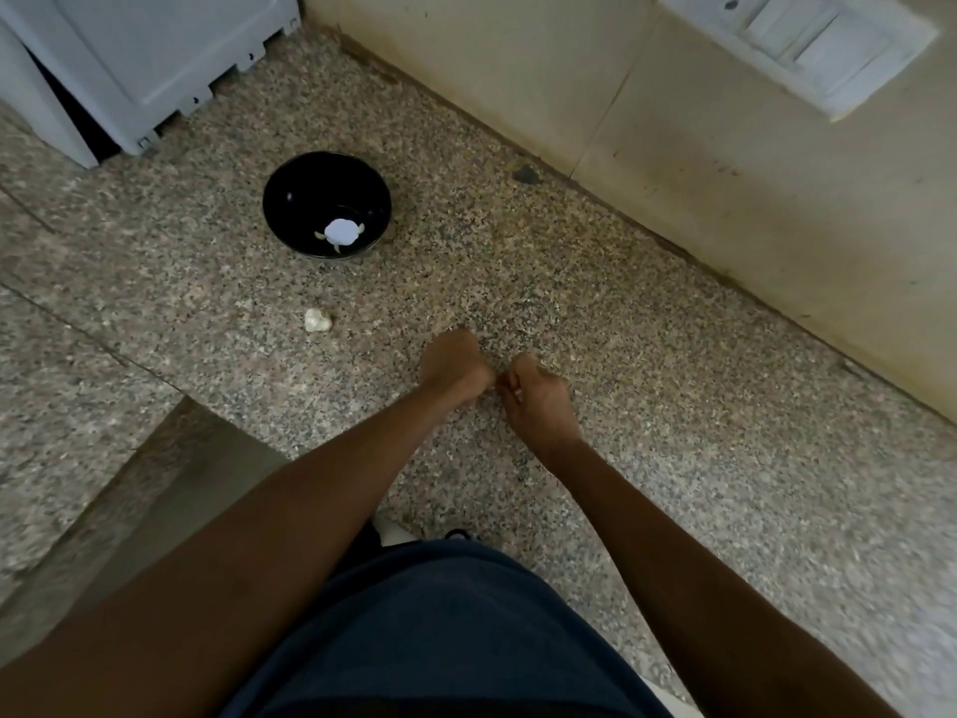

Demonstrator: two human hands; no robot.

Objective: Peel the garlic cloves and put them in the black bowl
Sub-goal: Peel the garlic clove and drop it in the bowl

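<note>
The black bowl (326, 205) stands on the speckled granite counter (673, 406) at the back left, with a few peeled pale cloves (320, 234) at its bottom beside a bright reflection. A small white garlic piece (317, 320) lies on the counter in front of the bowl. My left hand (455, 367) and my right hand (538, 393) meet over the middle of the counter, fingers curled, pinching a garlic clove (510, 390) between them. Only a sliver of that clove shows; the fingers hide the rest.
A white appliance (155, 59) stands at the back left corner. A beige wall (725, 147) with a white switch plate (808, 44) runs along the right. A dark steel strip (171, 489) lies at the counter's lower left.
</note>
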